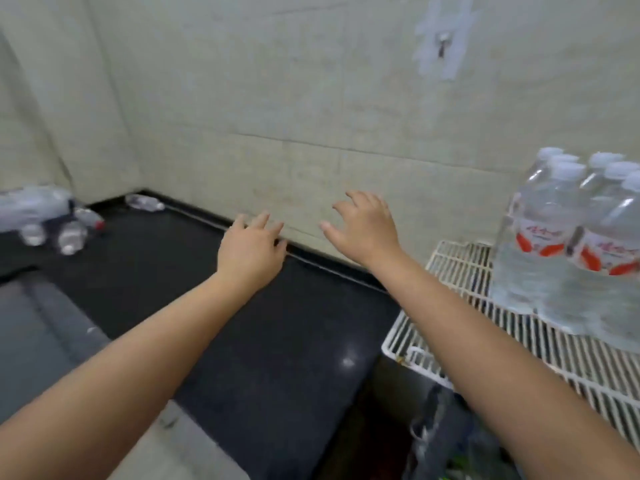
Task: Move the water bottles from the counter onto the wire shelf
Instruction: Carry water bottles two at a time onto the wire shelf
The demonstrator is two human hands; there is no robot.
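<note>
A shrink-wrapped pack of water bottles (568, 244) with white caps and red-and-white labels stands upright on the white wire shelf (464, 271) at the right. My left hand (251, 249) and my right hand (363, 230) hover over the black counter (242, 341) near the back wall, fingers spread, holding nothing. Several loose bottles (65, 233) lie on their sides at the counter's far left, beside crumpled plastic wrap (31, 202). One more bottle (143, 202) lies in the back corner.
A tiled wall (311, 116) closes off the back and left. A taped hook (443, 46) hangs high on the wall. A grey sink basin (34, 323) sits at the lower left. Below the shelf's front edge is a dark gap with clutter (433, 427).
</note>
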